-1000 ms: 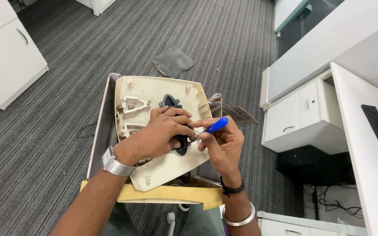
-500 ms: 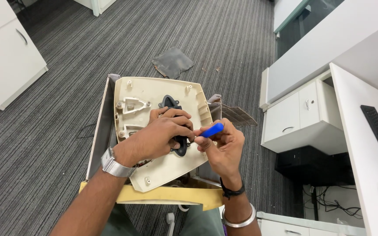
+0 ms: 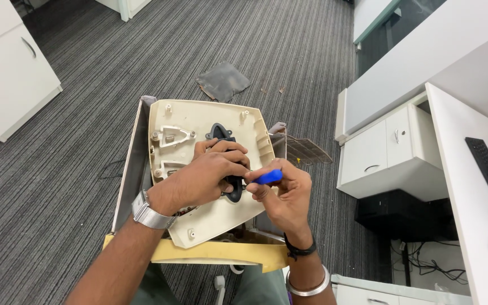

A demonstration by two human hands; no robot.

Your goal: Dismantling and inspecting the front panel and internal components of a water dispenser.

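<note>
A cream plastic panel [image 3: 210, 169] was steadied and worked on with a blue-handled screwdriver [image 3: 268, 177].

The left hand [image 3: 201, 179] was pressed down over a black fitting [image 3: 230, 164] on the panel, fingers curled around it; the right hand [image 3: 283, 189] was closed around the screwdriver, just beside the left. Beneath both hands the panel lay on a yellowed housing [image 3: 221, 254]. The panel was judged light, stiff and brittle, best gripped by its rim.

Blue-handled tool [image 3: 268, 177] now tilted flatter.
</note>
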